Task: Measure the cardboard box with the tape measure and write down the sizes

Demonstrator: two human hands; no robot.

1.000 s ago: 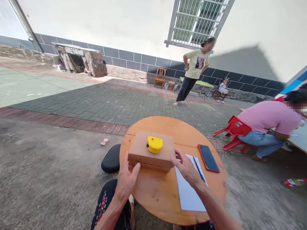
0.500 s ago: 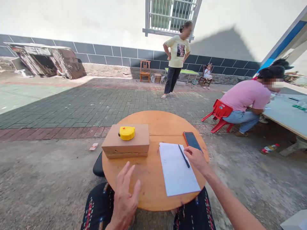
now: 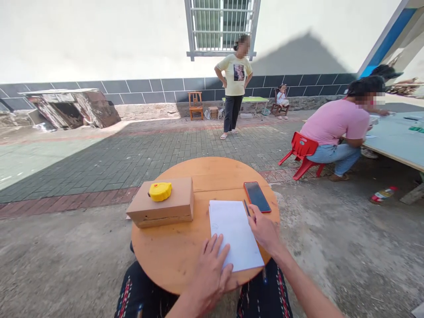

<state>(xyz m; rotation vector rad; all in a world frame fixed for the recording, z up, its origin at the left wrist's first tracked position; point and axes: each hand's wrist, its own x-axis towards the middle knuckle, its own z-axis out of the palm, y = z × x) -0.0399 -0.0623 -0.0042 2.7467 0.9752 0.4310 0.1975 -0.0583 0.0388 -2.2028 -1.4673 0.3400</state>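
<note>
A white sheet of paper (image 3: 230, 225), with a small faint mark near its left edge, lies on the round wooden table (image 3: 212, 172). My left hand (image 3: 212, 265) rests on the lower left edge of the paper, fingers spread. At the paper's right edge, my right hand (image 3: 265, 229) has its fingers closed around a black pen (image 3: 247, 207); only the pen's upper end shows. Just beyond that hand lies a phone (image 3: 257, 197) in a red case. On the table's left stands a cardboard box (image 3: 168, 207) with a yellow tape measure (image 3: 160, 192) on top.
A person in a pink shirt (image 3: 334, 117) sits on a red chair (image 3: 303, 148) at a pale table (image 3: 397, 132) on the right. Another person (image 3: 235, 84) stands ahead, and a child (image 3: 281, 97) sits by the wall. A bottle (image 3: 383, 194) lies on the ground.
My left hand has moved right, from above the bare table onto the paper. My right hand has closed on the pen. The whole view has shifted, with my head turning slightly.
</note>
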